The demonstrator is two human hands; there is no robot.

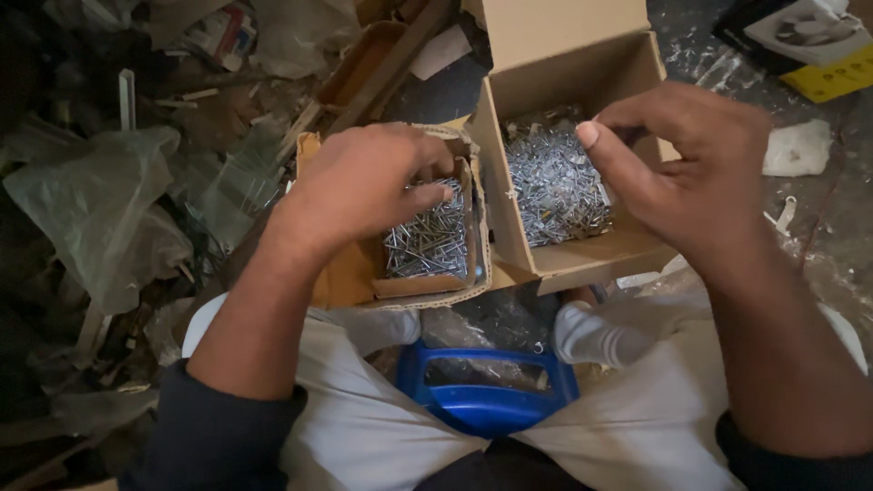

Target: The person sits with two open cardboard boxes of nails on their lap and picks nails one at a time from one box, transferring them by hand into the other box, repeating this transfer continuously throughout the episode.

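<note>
Head view: left hand hides part of small nail box.

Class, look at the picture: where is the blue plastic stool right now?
In the head view, the blue stool sits bottom centre, between the person's knees, just below the two cardboard boxes of nails.

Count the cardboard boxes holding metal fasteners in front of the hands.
2. A small shallow box lies under the left hand; a larger open box sits beside it, below the right hand. Clutter may hide more.
</note>
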